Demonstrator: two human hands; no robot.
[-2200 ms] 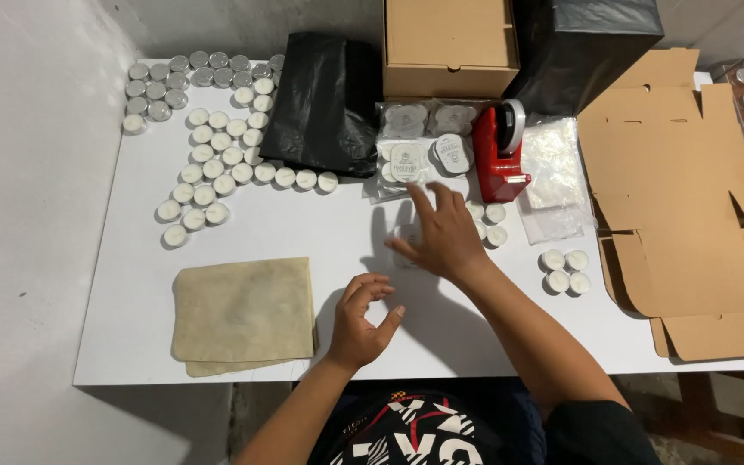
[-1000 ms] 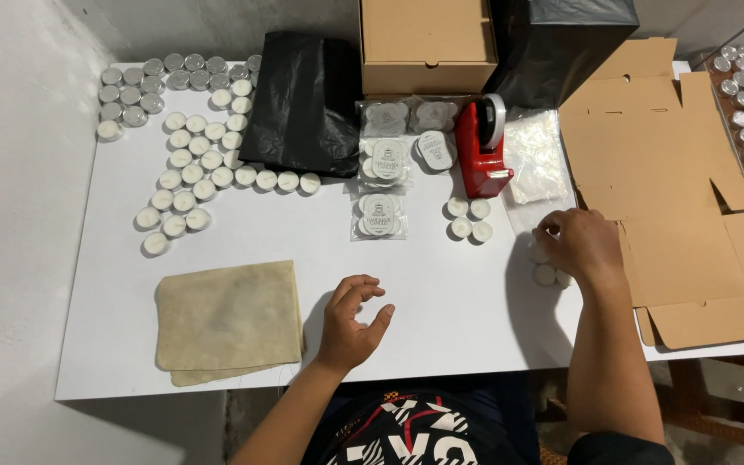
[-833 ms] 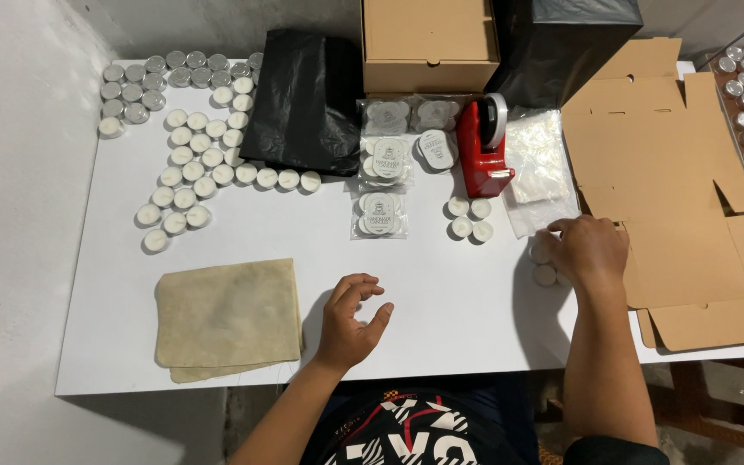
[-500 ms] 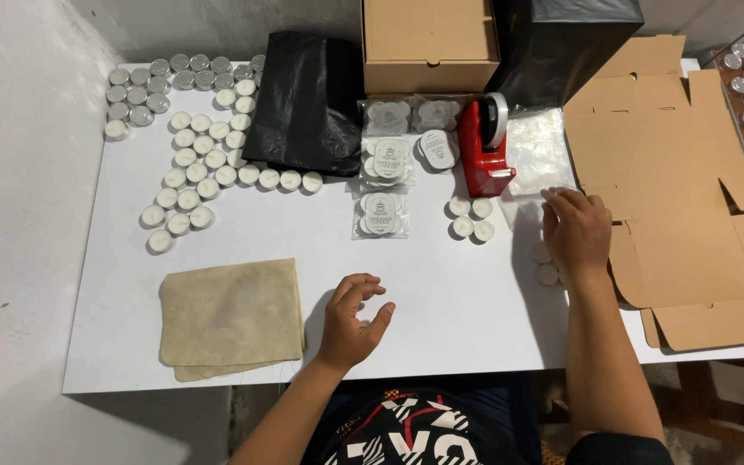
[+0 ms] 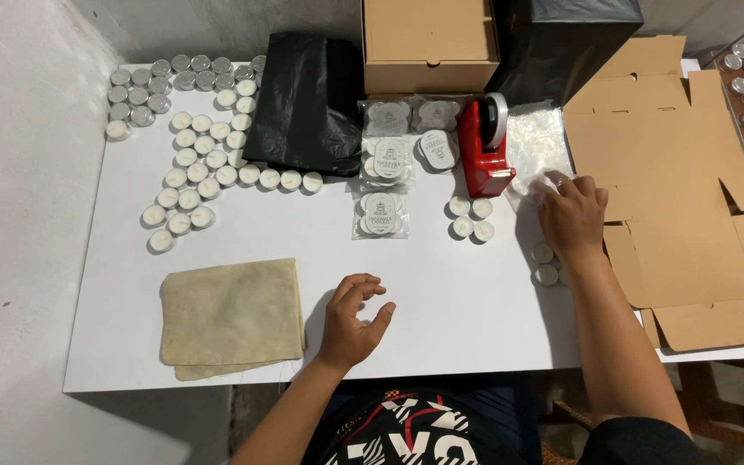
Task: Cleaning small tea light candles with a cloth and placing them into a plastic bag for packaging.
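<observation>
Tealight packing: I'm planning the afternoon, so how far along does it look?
Done: a few sealed clear packs of tealights lie mid-table. In hand: the right hand reaches onto the stack of clear bags beside the red tape dispenser; the left hand rests empty. Left: many loose tealights top left, four near the dispenser, and the flat cardboard box unfolded.

This looks like a small packing station for handmade goods, set up in a plain room against a bare wall. A white tabletop (image 5: 475, 319) carries rows of tea-light candles (image 5: 204, 164), clear bags of candles (image 5: 381, 215) sealed with round labels, a red tape dispenser (image 5: 484, 146), a closed cardboard box (image 5: 428, 43) and a flattened carton (image 5: 682, 189).
</observation>
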